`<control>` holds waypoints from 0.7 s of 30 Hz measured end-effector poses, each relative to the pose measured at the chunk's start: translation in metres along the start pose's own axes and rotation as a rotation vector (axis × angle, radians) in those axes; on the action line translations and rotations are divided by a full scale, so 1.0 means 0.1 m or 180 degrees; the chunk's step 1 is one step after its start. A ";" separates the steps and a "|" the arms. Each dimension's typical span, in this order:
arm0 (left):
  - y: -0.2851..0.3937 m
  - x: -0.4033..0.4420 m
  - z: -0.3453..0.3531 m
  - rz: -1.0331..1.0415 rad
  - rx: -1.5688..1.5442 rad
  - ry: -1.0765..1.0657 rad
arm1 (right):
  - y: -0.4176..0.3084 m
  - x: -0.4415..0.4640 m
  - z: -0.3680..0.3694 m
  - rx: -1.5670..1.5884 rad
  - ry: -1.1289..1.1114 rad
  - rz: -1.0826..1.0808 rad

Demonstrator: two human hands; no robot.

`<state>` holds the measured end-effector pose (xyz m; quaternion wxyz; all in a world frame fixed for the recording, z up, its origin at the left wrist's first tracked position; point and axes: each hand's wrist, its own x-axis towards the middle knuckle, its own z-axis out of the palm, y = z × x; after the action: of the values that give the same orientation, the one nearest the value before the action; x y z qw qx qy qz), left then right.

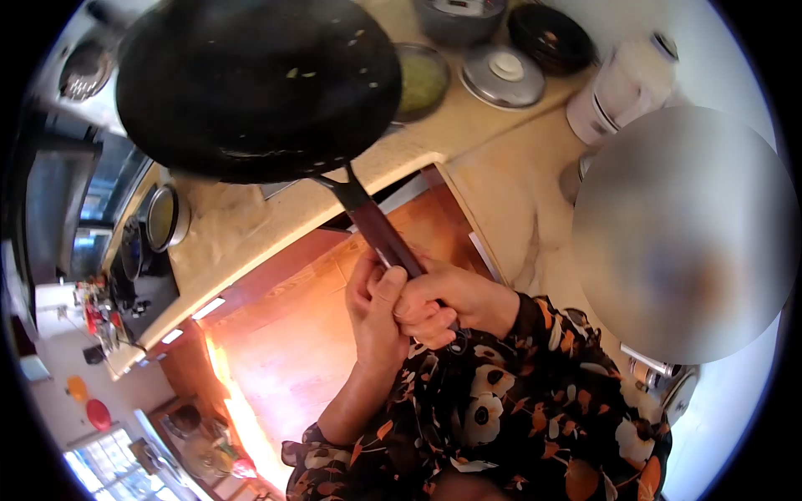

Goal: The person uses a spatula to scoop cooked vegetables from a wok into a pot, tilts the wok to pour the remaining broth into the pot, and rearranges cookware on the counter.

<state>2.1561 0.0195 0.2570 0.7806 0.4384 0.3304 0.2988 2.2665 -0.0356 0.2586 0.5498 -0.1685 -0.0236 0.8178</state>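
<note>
Presently: pan (225, 96) above counter (225, 217), handle (380, 234) clamped in closed fingers, left hand (372, 313) and right hand (447, 292). Risk: scraps (292, 73) spilling over rim, should far-end weight twist grip.

The pan (251, 92) is black, the sleeve (568, 359) black with orange-and-white flowers.

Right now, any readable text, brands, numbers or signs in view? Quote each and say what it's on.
None legible.
Gray appliance: small light marks on its panel, too blurred to read.
White jug: dark strip near the base, no lettering I can make out.
Pan and its handle: none visible.
</note>
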 end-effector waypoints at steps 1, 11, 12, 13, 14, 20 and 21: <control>0.02 -0.02 -0.08 0.0093 -0.0069 0.0059 | 0.02 0.04 0.12 -0.0098 -0.0013 0.0084; 0.31 -0.46 -1.26 0.0199 -0.1429 -0.0853 | 0.86 0.72 0.93 -0.1458 0.1287 0.0152; 0.37 -0.49 -1.41 0.0232 -0.1407 -0.0794 | 0.94 0.87 1.00 -0.1527 0.1255 0.0215; 0.43 -0.53 -1.56 0.0259 -0.1377 -0.0760 | 1.03 1.01 1.07 -0.1533 0.1218 0.0253; 0.50 -0.56 -1.72 0.0303 -0.1406 -0.0741 | 1.13 1.15 1.15 -0.1520 0.1204 0.0285; 1.10 -0.68 -2.90 0.0666 -0.1730 -0.0191 | 1.69 2.36 1.44 -0.1487 0.0664 0.0681; 1.21 -0.66 -3.06 0.0697 -0.1699 -0.0109 | 1.74 2.55 1.45 -0.1414 0.0448 0.0758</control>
<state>1.8568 0.1709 0.2588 0.8370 0.2555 0.1776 0.4502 1.9812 0.1486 0.2928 0.3995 -0.3432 -0.1443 0.8377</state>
